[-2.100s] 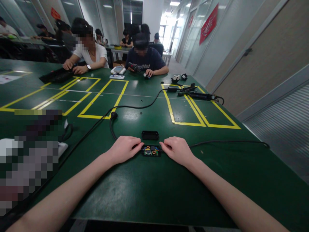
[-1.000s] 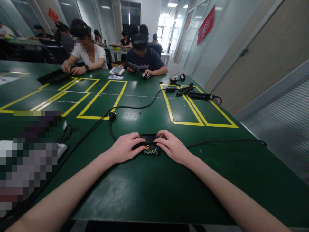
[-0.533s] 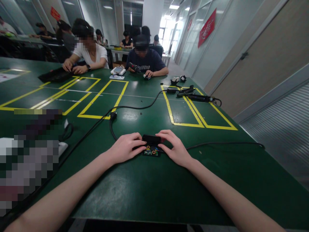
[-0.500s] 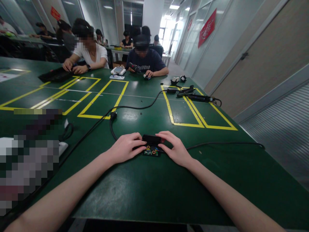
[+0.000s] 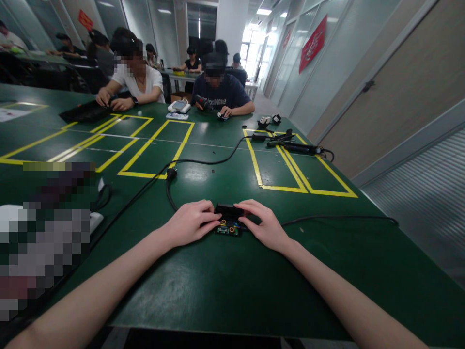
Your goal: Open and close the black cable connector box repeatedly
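Note:
On the green table in front of me is a small black power adapter housing, tilted up behind a circuit board with two copper-coloured coils. My left hand grips the housing's left end between thumb and fingers. From the other side, my right hand pinches the right end the same way. Both sets of fingertips hide the housing's ends. A black cable runs out past my right hand, and a second cord with a plug lies beyond my left hand.
Yellow tape rectangles mark the green table. Black tools with a cord lie at the far right. Across the table sit two people, one with a black tray, one beside a white device. Blurred items lie at left.
The black housing appears tipped slightly, showing a little more of the gap above the circuit board. Both hands keep nearly the same place; the whole view has shifted very slightly.

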{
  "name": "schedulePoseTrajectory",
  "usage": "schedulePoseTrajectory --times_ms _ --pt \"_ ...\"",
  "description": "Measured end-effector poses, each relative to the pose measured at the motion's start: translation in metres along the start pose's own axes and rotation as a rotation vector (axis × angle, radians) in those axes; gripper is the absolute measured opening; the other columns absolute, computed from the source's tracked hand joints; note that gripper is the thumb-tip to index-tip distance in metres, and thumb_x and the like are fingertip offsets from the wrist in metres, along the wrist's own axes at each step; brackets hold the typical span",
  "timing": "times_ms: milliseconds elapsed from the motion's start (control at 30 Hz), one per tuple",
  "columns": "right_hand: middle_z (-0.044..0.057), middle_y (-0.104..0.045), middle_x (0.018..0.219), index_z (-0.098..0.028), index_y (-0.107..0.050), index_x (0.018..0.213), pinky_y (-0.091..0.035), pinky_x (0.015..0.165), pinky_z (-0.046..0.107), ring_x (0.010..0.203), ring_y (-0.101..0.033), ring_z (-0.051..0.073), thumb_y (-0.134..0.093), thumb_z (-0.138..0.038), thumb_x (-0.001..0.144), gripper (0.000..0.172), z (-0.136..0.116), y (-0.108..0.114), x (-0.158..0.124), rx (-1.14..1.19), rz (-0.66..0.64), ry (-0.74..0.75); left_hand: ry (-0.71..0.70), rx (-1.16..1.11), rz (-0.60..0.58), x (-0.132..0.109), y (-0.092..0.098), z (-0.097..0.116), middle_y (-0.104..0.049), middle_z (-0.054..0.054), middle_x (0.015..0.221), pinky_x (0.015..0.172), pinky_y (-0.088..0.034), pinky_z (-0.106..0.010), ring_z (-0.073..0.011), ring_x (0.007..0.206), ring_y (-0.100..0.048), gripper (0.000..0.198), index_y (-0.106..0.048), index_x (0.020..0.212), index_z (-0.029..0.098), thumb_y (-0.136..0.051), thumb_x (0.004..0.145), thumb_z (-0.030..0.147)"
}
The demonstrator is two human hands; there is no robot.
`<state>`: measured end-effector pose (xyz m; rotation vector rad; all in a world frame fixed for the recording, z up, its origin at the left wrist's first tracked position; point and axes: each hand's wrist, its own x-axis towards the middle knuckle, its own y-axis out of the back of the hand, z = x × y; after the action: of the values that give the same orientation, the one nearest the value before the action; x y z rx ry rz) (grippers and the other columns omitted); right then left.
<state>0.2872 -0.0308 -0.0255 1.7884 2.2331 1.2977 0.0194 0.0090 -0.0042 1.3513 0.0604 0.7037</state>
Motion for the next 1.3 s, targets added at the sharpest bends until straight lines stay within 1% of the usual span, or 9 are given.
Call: schedulePoseTrajectory --times_ms 167,333,500,600,700,767,933,1133,1300 --pt "0.007 -0.075 0.106 -0.024 -0.069 0.126 -0.063 0.083 0.037 0.088 -0.071 0.020 -0.062 -0.022 0.098 0.029 0.000 0.000 -0.001 -0.010 -0.022 -0.017 -0.041 0.038 0.036 0.001 0.000 0.002 -0.063 -0.005 0.086 0.064 -0.045 -0.025 -0.0145 0.073 -0.059 0.034 -0.078 0.101 0.017 -0.048 0.109 0.031" --pt "0.009 -0.076 0.116 -0.024 -0.068 0.122 -0.062 0.093 0.041 0.105 -0.074 0.023 -0.055 -0.023 0.103 0.023 -0.002 0.002 -0.002 0.039 -0.039 0.026 -0.080 0.087 0.067 0.002 -0.001 0.004 -0.060 -0.003 0.080 0.060 -0.042 -0.025 -0.0142 0.069 -0.057 0.032 -0.076 0.094 0.017 -0.050 0.109 0.027" --pt "0.010 -0.075 0.118 -0.024 -0.066 0.115 -0.059 0.096 0.041 0.111 -0.072 0.022 -0.052 -0.021 0.105 0.018 -0.007 0.004 0.000 0.122 -0.062 0.117 -0.215 0.105 0.275 0.002 0.001 0.009 -0.059 0.000 0.069 0.058 -0.042 -0.026 -0.0127 0.062 -0.054 0.028 -0.069 0.083 0.017 -0.054 0.105 0.022" --pt "0.010 -0.074 0.108 -0.023 -0.065 0.102 -0.059 0.090 0.042 0.104 -0.071 0.023 -0.058 -0.019 0.101 0.008 -0.014 0.004 0.002 0.102 -0.088 0.198 -0.201 0.046 0.350 0.001 0.003 0.013 -0.067 -0.003 0.079 0.064 -0.049 -0.027 -0.0147 0.070 -0.061 0.015 -0.068 0.090 0.018 -0.062 0.098 0.029" --pt "0.009 -0.072 0.102 -0.022 -0.064 0.096 -0.057 0.086 0.043 0.098 -0.068 0.024 -0.066 -0.019 0.094 0.005 -0.020 0.003 0.003 0.028 -0.117 0.263 -0.158 -0.006 0.239 0.001 0.002 0.013 -0.072 -0.011 0.109 0.082 -0.056 -0.036 -0.0237 0.096 -0.069 0.037 -0.066 0.113 0.016 -0.072 0.090 0.044" --pt "0.010 -0.071 0.104 -0.022 -0.064 0.099 -0.056 0.083 0.042 0.096 -0.067 0.024 -0.069 -0.018 0.090 0.011 -0.021 0.002 0.002 -0.008 -0.123 0.279 -0.141 -0.044 0.120 0.002 -0.002 0.011 -0.072 -0.011 0.116 0.088 -0.056 -0.037 -0.0252 0.103 -0.069 0.041 -0.065 0.118 0.017 -0.075 0.088 0.043" --pt "0.011 -0.070 0.110 -0.021 -0.063 0.108 -0.054 0.081 0.039 0.098 -0.065 0.024 -0.072 -0.020 0.088 0.021 -0.015 -0.004 -0.001 -0.174 -0.143 0.271 -0.093 -0.126 0.025 0.003 -0.006 0.008 -0.074 -0.007 0.113 0.087 -0.056 -0.033 -0.0225 0.103 -0.068 0.018 -0.066 0.110 0.019 -0.068 0.092 0.022" --pt "0.011 -0.072 0.102 -0.018 -0.062 0.112 -0.049 0.079 0.041 0.091 -0.064 0.026 -0.068 -0.031 0.097 0.020 -0.014 -0.006 0.002 -0.347 -0.156 0.249 0.031 -0.120 -0.039 0.006 -0.004 0.011 -0.073 -0.007 0.105 0.083 -0.055 -0.035 -0.0237 0.097 -0.068 0.028 -0.063 0.117 0.019 -0.069 0.090 0.027" --pt "0.011 -0.074 0.100 -0.017 -0.063 0.112 -0.048 0.079 0.040 0.088 -0.063 0.025 -0.057 -0.032 0.104 0.018 -0.018 -0.005 0.005 -0.402 -0.157 0.241 0.029 -0.044 -0.010 0.006 -0.009 0.011 -0.073 -0.009 0.107 0.089 -0.055 -0.038 -0.0256 0.101 -0.068 0.029 -0.064 0.119 0.017 -0.069 0.091 0.024"
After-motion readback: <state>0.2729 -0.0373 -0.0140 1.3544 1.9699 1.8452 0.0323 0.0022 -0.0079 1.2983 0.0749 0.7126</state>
